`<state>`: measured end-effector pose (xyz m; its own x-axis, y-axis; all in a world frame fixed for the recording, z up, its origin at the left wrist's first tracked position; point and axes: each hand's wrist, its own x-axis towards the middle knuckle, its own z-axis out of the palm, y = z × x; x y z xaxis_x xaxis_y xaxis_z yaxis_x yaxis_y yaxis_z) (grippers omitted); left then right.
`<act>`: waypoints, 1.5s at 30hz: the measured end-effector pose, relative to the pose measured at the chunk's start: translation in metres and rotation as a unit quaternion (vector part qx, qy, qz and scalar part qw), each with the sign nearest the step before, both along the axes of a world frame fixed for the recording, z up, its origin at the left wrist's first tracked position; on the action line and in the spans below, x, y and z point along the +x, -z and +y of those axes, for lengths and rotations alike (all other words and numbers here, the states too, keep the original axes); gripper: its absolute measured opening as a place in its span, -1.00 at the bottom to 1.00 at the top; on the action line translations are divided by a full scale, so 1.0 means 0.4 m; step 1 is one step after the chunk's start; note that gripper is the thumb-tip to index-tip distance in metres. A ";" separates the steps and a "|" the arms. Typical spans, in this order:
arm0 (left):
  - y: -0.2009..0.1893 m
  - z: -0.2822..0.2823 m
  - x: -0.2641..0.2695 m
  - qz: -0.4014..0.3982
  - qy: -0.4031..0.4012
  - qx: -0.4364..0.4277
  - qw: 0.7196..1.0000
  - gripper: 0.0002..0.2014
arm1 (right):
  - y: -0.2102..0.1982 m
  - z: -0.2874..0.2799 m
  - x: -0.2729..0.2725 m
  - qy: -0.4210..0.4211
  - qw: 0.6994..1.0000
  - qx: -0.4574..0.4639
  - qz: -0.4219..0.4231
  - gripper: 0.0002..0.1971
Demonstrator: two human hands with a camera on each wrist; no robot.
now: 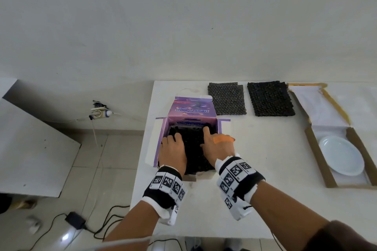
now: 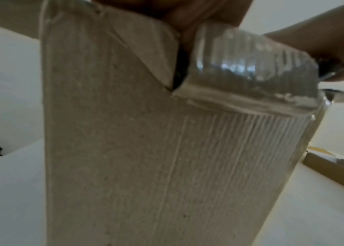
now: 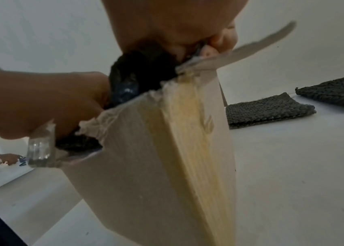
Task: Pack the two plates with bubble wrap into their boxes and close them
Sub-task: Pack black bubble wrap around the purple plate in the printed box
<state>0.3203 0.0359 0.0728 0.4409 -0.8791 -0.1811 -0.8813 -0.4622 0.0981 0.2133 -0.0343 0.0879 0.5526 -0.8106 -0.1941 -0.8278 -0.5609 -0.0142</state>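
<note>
An open purple box (image 1: 191,111) stands near the table's left edge, and a sheet of black bubble wrap (image 1: 193,149) fills its inside. My left hand (image 1: 173,145) lies flat on the wrap's left half. My right hand (image 1: 214,144) presses the right half, its index finger stretched toward the far wall. What is under the wrap is hidden. In the right wrist view the black wrap (image 3: 137,78) bulges over the box's torn near wall (image 3: 145,166). A white plate (image 1: 340,155) lies bare in an open brown box (image 1: 318,157) at the right.
Two folded black bubble wrap sheets (image 1: 226,99) (image 1: 270,99) lie at the back of the white table (image 1: 265,169). The purple box's side flaps lie spread flat. Left of the table are tiled floor, cables, a power adapter (image 1: 74,220) and a wall socket (image 1: 100,111).
</note>
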 end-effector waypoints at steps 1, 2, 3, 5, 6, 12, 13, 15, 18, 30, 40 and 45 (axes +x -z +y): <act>0.001 -0.001 0.005 0.006 -0.001 -0.006 1.000 -0.67 | -0.006 -0.001 -0.003 0.009 1.000 0.006 -0.022 -0.61; 0.000 -0.001 0.010 0.015 0.003 -0.019 1.000 -0.67 | -0.012 -0.004 -0.007 0.014 0.999 0.002 -0.042 -0.62; -0.005 -0.001 0.016 0.017 0.009 -0.042 0.999 -0.68 | -0.022 -0.005 -0.014 0.008 0.998 -0.007 -0.068 -0.64; -0.020 -0.002 0.028 0.005 0.051 -0.056 0.997 -0.73 | -0.049 0.001 -0.031 -0.056 0.992 -0.048 -0.107 -0.73; -0.027 -0.003 0.036 -0.008 0.089 -0.037 0.995 -0.73 | -0.054 0.005 -0.039 -0.103 0.987 -0.069 -0.102 -0.77; -0.042 -0.019 0.081 -0.039 0.251 0.142 0.957 -0.57 | -0.071 0.029 -0.046 -0.239 0.965 0.020 0.106 -0.73; -0.036 -0.021 0.086 -0.059 0.260 0.168 0.949 -0.54 | -0.064 0.031 -0.044 -0.235 0.963 0.028 0.129 -0.73; -0.024 -0.022 0.093 -0.118 0.280 0.221 0.927 -0.49 | -0.056 0.038 -0.034 -0.232 0.956 0.048 0.174 -0.75; -0.012 -0.021 0.084 -0.222 0.319 0.288 0.875 -0.44 | -0.044 0.044 -0.016 -0.230 0.943 0.075 0.226 -0.68; 0.006 -0.057 0.067 -0.287 0.287 0.315 0.858 -0.41 | 0.016 0.002 0.033 -0.167 0.945 0.056 0.275 -0.59; 0.029 -0.068 0.065 -0.301 0.314 0.299 0.850 -0.49 | 0.015 0.004 0.078 -0.167 0.935 -0.033 0.312 -0.57; 0.067 -0.072 0.090 -0.372 0.317 0.316 0.813 -0.26 | 0.052 -0.019 0.072 -0.197 0.876 0.039 0.438 -0.48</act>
<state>0.3562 0.0070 0.0461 0.1298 -0.8074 -0.5756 -0.6681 0.3577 -0.6525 0.2421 -0.0418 0.0672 0.3979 -0.5555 -0.7302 -0.2831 -0.8314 0.4783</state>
